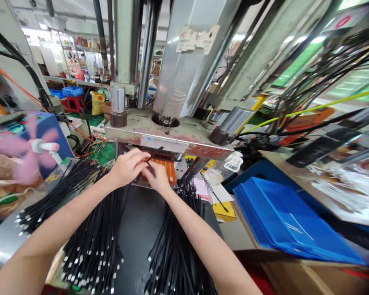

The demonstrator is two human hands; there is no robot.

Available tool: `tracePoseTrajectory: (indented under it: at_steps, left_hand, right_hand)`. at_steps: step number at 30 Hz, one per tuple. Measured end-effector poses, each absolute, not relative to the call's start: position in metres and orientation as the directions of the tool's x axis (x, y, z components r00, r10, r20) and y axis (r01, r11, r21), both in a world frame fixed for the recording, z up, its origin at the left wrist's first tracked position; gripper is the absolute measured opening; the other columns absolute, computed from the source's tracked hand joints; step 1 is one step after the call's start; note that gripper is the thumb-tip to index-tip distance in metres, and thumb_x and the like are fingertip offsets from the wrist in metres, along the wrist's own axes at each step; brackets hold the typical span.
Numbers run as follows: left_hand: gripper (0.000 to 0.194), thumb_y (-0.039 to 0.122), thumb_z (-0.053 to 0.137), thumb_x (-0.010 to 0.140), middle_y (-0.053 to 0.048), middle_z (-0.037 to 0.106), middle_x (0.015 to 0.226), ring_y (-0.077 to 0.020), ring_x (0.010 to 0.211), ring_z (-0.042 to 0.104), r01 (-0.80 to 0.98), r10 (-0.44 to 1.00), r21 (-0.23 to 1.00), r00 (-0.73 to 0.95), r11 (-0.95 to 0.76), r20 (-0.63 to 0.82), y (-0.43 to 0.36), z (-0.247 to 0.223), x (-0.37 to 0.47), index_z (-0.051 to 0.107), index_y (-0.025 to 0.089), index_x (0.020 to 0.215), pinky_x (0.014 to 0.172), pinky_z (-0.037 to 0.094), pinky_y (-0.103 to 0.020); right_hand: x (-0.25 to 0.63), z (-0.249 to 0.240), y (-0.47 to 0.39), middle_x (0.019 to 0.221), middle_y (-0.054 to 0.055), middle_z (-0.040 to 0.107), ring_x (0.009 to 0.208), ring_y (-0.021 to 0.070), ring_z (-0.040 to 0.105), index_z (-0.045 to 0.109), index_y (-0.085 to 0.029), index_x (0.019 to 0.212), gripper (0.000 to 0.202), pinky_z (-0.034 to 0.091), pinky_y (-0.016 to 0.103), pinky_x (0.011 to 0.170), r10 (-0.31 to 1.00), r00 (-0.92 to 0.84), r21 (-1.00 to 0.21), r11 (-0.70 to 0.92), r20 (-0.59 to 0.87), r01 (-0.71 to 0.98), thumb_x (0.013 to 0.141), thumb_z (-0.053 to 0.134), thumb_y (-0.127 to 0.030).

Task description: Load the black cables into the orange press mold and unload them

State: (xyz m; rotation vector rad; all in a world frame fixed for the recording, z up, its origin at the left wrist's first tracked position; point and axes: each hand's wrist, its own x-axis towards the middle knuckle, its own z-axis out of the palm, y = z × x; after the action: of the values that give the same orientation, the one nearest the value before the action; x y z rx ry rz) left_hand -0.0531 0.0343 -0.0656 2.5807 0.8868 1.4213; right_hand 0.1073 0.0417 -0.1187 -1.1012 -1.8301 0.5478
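Both hands meet in front of the press opening. My left hand (129, 166) is closed, its fingertips pinched at a thin dark piece beside the other hand. My right hand (157, 175) is closed around a short black cable piece (151, 168). Just behind them an orange block (167, 167) lies under the press plate (169, 137). Bundles of black cables with silvery tips spread over the dark table (135, 241): one bundle (95, 237) below my left forearm, another (178, 246) near my right forearm, a third (58, 196) farther left.
A pink fan (33, 147) stands at the left. Thick press columns (146, 57) rise ahead. Blue plastic sheets (289, 221) lie at the right, near a board (320, 184) with white pieces. A white bottle (233, 162) stands right of the press.
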Motion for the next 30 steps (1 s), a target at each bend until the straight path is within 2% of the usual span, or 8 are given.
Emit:
tracePoseTrajectory:
  at_steps: [2, 4, 7, 10, 13, 19, 25, 30]
  left_hand:
    - [0.028, 0.026, 0.057, 0.088, -0.003, 0.063, 0.087, -0.0103, 0.068, 0.06, 0.51, 0.559, 0.386, 0.242, -0.769, 0.793, 0.045, -0.075, -0.053, 0.054, 0.015, 0.114, 0.065, 0.05, -0.022]
    - [0.025, 0.029, 0.058, 0.088, 0.0, 0.062, 0.078, -0.01, 0.063, 0.06, 0.551, 0.602, 0.426, 0.183, -0.718, 0.777, 0.051, -0.092, -0.058, 0.055, 0.015, 0.109, 0.063, 0.05, -0.022]
    - [0.017, 0.024, 0.048, 0.094, -0.006, 0.069, 0.092, -0.0167, 0.09, 0.066, 0.554, 0.594, 0.313, 0.45, -0.772, 0.667, 0.054, -0.121, -0.072, 0.062, 0.016, 0.099, 0.084, 0.053, -0.031]
    - [0.029, 0.02, 0.04, 0.096, -0.009, 0.064, 0.122, -0.0203, 0.123, 0.054, 0.478, 0.538, 0.259, 0.666, -0.839, 0.516, 0.055, -0.142, -0.082, 0.062, 0.016, 0.115, 0.105, 0.045, -0.04]
    - [0.036, 0.021, 0.039, 0.097, -0.008, 0.057, 0.134, -0.0188, 0.131, 0.046, 0.48, 0.548, 0.264, 0.721, -0.836, 0.424, 0.053, -0.148, -0.088, 0.054, 0.016, 0.129, 0.111, 0.039, -0.041]
    - [0.046, 0.032, 0.037, 0.098, -0.008, 0.044, 0.147, -0.0186, 0.137, 0.038, 0.487, 0.52, 0.184, 0.805, -0.854, 0.284, 0.051, -0.134, -0.091, 0.041, 0.018, 0.142, 0.115, 0.032, -0.039]
    - [0.05, 0.038, 0.025, 0.099, -0.009, 0.041, 0.148, -0.0209, 0.138, 0.035, 0.729, 0.757, 0.207, 0.641, -0.652, 0.128, 0.091, -0.118, -0.054, 0.045, 0.016, 0.139, 0.116, 0.023, -0.042]
    - [0.044, 0.031, 0.028, 0.097, -0.01, 0.053, 0.138, -0.0186, 0.13, 0.046, 0.791, 0.841, 0.3, 0.535, -0.534, 0.084, 0.144, -0.114, -0.019, 0.053, 0.014, 0.129, 0.11, 0.031, -0.033]
  right_hand:
    - [0.106, -0.115, 0.071, 0.062, -0.002, 0.059, 0.059, 0.0137, 0.053, 0.061, -0.017, 0.071, 0.02, 0.038, 0.021, 0.058, 0.899, -0.112, -0.761, 0.42, 0.424, 0.495, 0.086, 0.053, -0.028]
    - [0.105, -0.115, 0.095, 0.066, 0.0, 0.064, 0.063, 0.0148, 0.058, 0.064, -0.017, 0.072, 0.018, 0.041, 0.021, 0.06, 0.922, -0.073, -0.769, 0.359, 0.381, 0.529, 0.085, 0.055, -0.027]
    - [0.105, -0.12, 0.119, 0.071, 0.0, 0.068, 0.066, 0.0152, 0.062, 0.066, -0.018, 0.074, 0.012, 0.043, 0.021, 0.063, 0.932, -0.049, -0.76, 0.323, 0.36, 0.564, 0.082, 0.06, -0.024]
    - [0.107, -0.126, 0.124, 0.071, 0.0, 0.07, 0.065, 0.0147, 0.064, 0.069, -0.02, 0.076, 0.012, 0.045, 0.021, 0.064, 0.947, -0.063, -0.747, 0.289, 0.315, 0.599, 0.084, 0.061, -0.024]
    - [0.109, -0.127, 0.116, 0.069, 0.0, 0.071, 0.066, 0.0152, 0.066, 0.07, -0.02, 0.072, 0.016, 0.046, 0.021, 0.066, 0.959, -0.102, -0.722, 0.267, 0.265, 0.638, 0.085, 0.062, -0.024]
    - [0.106, -0.12, 0.111, 0.089, 0.001, 0.074, 0.083, 0.016, 0.067, 0.072, -0.022, 0.087, 0.01, 0.045, 0.022, 0.078, 0.963, -0.097, -0.642, 0.24, 0.251, 0.728, 0.082, 0.065, -0.018]
    - [0.109, -0.117, 0.109, 0.107, 0.013, 0.068, 0.1, 0.0236, 0.061, 0.068, -0.016, 0.1, 0.02, 0.042, 0.034, 0.088, 0.966, 0.052, -0.549, 0.1, 0.254, 0.83, 0.089, 0.051, -0.018]
    - [0.106, -0.118, 0.074, 0.095, 0.01, 0.064, 0.092, 0.0254, 0.06, 0.065, -0.019, 0.087, 0.017, 0.041, 0.038, 0.083, 0.973, -0.059, -0.399, 0.147, 0.225, 0.905, 0.089, 0.056, -0.034]
